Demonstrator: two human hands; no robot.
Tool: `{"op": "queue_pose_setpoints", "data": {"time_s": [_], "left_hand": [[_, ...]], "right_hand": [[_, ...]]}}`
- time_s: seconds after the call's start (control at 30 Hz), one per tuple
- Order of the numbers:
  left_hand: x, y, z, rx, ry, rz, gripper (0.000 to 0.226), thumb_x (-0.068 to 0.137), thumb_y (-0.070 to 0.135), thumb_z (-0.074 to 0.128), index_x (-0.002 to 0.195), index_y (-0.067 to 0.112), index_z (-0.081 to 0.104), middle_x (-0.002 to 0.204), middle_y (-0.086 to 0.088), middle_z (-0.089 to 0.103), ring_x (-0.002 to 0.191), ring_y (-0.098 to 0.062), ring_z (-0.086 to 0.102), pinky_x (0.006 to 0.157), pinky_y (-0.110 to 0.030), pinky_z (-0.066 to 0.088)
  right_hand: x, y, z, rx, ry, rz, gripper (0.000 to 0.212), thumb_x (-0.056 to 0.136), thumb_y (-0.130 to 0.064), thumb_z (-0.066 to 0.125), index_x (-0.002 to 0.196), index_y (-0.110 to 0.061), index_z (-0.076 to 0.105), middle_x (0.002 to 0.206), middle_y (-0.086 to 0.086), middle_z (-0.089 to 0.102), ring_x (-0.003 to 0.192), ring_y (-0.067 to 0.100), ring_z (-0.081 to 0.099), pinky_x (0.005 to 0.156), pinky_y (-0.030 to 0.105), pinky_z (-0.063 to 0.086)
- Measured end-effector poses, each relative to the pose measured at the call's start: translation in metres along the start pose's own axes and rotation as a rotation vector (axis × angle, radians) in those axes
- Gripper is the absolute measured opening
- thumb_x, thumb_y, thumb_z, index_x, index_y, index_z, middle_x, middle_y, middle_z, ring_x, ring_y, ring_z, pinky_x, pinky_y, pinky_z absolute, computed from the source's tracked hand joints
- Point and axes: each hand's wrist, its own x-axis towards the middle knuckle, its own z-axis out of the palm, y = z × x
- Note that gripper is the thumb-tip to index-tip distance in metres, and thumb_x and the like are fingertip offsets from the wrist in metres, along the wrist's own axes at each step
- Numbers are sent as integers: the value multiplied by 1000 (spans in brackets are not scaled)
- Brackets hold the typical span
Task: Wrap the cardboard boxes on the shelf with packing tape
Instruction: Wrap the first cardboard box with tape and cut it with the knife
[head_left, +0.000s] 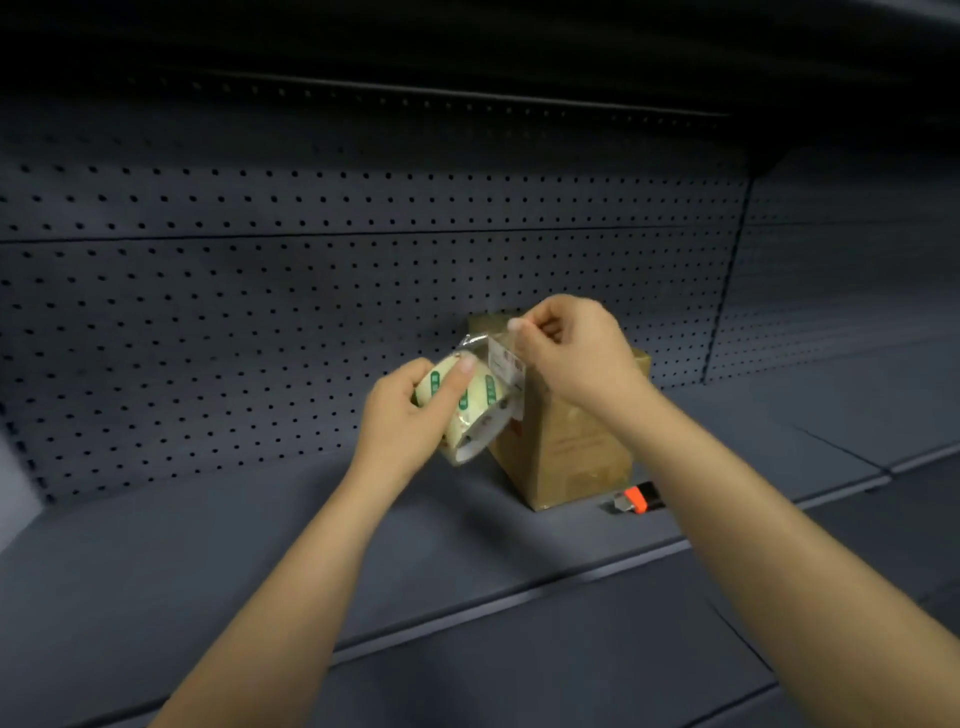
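— What are the hands doing?

— The left hand (402, 421) is curled round the tape roll (467, 410), with its thumb pressed on the side. The right hand (576, 358) pinches the loose end of the tape (498, 358) between thumb and finger and holds it up above the roll.

— What could go wrong?

— The clear strip is thin and sticky. If it goes slack, it may fold over and stick to itself, or to the fingers. If the right hand lets go, the end may jump back onto the roll and be hard to find. And if the tape goes down crooked, it will likely wrinkle on the box.

— Where is the box?

— The cardboard box (571, 452) stands on the shelf (260, 519), just behind the hands. The right hand is in front of its top. The roll is close by its left side. Whether the strip touches the box yet, nobody can tell from here.

— Is anything else there?

— A small cutter (631, 500) with an orange part lies on the shelf, just right of the box. The right arm hides part of it. Behind everything is a dark back wall (260, 291) full of little holes. Only one box shows.
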Motion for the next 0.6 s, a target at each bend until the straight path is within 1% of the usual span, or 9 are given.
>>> {"op": "queue_pose_setpoints", "data": {"time_s": [0.07,0.1,0.17,0.2,0.27,0.33,0.43,0.53,0.6], "left_hand": [[5,1,8,-101,-7,-3,49,95,36,63,57,15,39,51,11,42,50,-7,40,51,-27,33],[8,0,11,-107,-5,8,47,94,33,62,57,14,41,51,13,43,51,-6,41,51,-27,32],[14,0,13,-76,-16,32,43,91,33,63,58,14,44,50,13,45,51,-4,42,51,-26,32],[16,-1,13,-57,-32,40,43,92,33,65,58,13,45,50,13,46,50,-3,42,50,-23,32],[20,-1,15,-15,-67,52,45,91,38,66,62,7,51,52,11,51,49,-2,44,48,-20,32],[24,0,18,38,-79,57,51,89,45,67,65,2,56,55,1,57,50,-4,48,49,-24,35],[35,5,18,107,-75,52,52,87,45,70,65,-1,58,57,-8,60,48,-6,49,51,-28,36],[46,9,15,229,-111,42,53,84,45,73,53,9,50,47,4,49,41,-2,44,44,-20,30],[49,8,16,246,-115,47,53,83,45,74,51,14,45,46,8,46,40,-1,45,41,-16,28]], "right_hand": [[16,1,-14,144,-111,142,24,95,-30,63,84,-9,67,75,6,71,68,16,65,68,26,57],[21,2,-19,250,-173,207,23,94,-28,65,85,-6,68,74,7,70,69,19,65,68,29,58],[28,8,-26,402,-253,291,21,91,-24,69,84,-3,68,70,7,67,67,17,62,67,27,56],[30,11,-28,418,-251,302,20,90,-22,71,83,-3,68,68,6,66,66,17,62,66,26,55],[32,19,-30,389,-191,294,17,88,-20,73,82,-4,70,66,4,67,65,15,63,64,24,54],[34,25,-29,338,-155,279,16,88,-19,73,81,-5,70,66,3,68,62,13,62,61,22,54],[35,28,-25,252,-129,256,15,89,-19,72,84,-5,70,68,3,67,59,12,61,62,22,53],[41,29,-30,239,-75,231,16,89,-22,72,83,-7,71,67,3,66,59,11,59,64,23,55],[45,31,-37,220,-75,221,16,89,-21,72,82,-7,72,65,3,66,57,10,59,65,24,56]]}}
